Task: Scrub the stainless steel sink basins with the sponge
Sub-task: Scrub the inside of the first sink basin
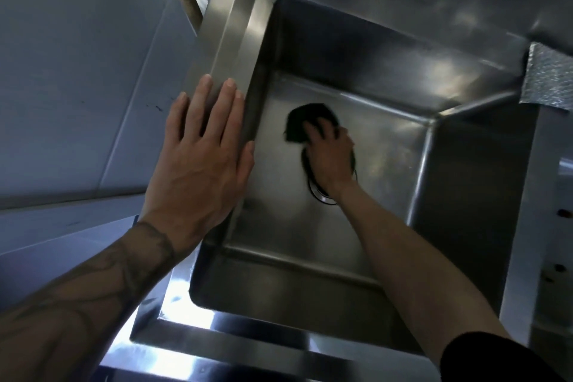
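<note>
Sponge (302, 122), where are you seeing it?
— I'm seeing it down on the floor of the sink basin (387, 146), under the fingertips of the right hand (330, 158), with the drain (322, 197) lying beneath that wrist. The fingers are curling over its near edge and pressing it to the steel.
— How is it looking?
— Dark, nearly black, a soft-edged lump. It is blurring, so I'm not making out any texture.
— And handling?
— I'm judging it light and squashy, so it is likely sliding easily on the smooth steel. I'm thinking the best hold is across its top, fingers spread and palm bearing down, not a pinch at one corner, which would be letting it fold.
— The other hand?
— The left hand (201, 149) is lying flat, fingers straight, holding nothing, bracing on the rim (226, 28) well to the left of the scrubbing hand.
</note>
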Tool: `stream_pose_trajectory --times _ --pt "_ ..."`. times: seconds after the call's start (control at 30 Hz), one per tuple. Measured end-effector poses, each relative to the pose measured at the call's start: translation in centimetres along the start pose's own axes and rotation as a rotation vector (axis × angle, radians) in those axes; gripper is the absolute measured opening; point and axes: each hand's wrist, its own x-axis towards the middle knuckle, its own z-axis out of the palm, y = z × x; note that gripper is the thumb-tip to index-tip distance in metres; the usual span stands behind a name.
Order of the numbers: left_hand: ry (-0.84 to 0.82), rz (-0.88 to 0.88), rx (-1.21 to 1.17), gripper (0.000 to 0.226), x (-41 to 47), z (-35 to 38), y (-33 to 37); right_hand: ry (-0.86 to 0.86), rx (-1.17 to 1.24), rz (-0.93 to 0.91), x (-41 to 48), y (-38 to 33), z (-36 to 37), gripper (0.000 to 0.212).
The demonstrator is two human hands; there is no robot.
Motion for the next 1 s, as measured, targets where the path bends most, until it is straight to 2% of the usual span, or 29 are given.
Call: stream_pose_trajectory --times 0.07,0.1,0.13,0.17,0.27,0.4,0.47,0.57,0.67,0.77,0.83,0.93,1.0 --pt "-0.011 0.001 -0.008 0.068 0.0 -0.1 -0.1 -0.050 -0.045 -0.302 -1.7 0.0 0.5 0.049" --pt "-0.014 0.001 -0.017 0.069 0.0 -0.1 -0.1 -0.059 -0.067 -0.383 -2.3 0.9 0.7 0.048" --pt "-0.013 -0.001 -0.024 0.069 0.0 -0.1 -0.2 -0.045 -0.068 -0.384 -2.6 1.9 0.6 0.044" --pt "-0.011 -0.002 -0.028 0.069 0.0 -0.2 -0.2 -0.013 -0.043 -0.301 -3.0 3.0 0.5 0.041" --pt "-0.013 -0.004 -0.037 0.069 0.0 -0.4 0.0 0.066 0.016 0.095 -5.0 5.9 0.1 0.040" --pt "-0.018 -0.007 -0.038 0.069 0.1 -0.5 0.0 0.104 0.126 0.412 -10.1 5.2 0.7 0.043" --pt "-0.012 -0.008 -0.046 0.068 0.1 -0.6 0.1 0.047 0.134 0.429 -12.1 2.4 1.5 0.043" --pt "-0.012 -0.007 -0.045 0.068 0.1 -0.6 0.1 -0.064 0.125 0.144 -13.5 -0.4 2.4 0.044" --pt "-0.019 -0.004 -0.029 0.069 0.2 -0.5 0.0 -0.024 0.299 0.076 -11.7 2.2 0.6 0.036" --pt "-0.028 -0.003 -0.029 0.070 0.2 -0.4 -0.1 0.193 0.383 0.180 -8.8 6.9 -2.3 0.029" --pt "-0.032 -0.006 -0.031 0.070 0.1 -0.3 -0.2 0.276 0.396 0.350 -6.3 9.7 -3.4 0.036" --pt "-0.030 -0.007 -0.030 0.071 0.1 -0.2 -0.2 0.275 0.408 0.633 -3.6 11.3 -3.5 0.064" --pt "-0.022 -0.004 -0.015 0.070 0.1 -0.1 -0.1 0.191 0.321 0.640 -2.8 11.0 -2.8 0.084"
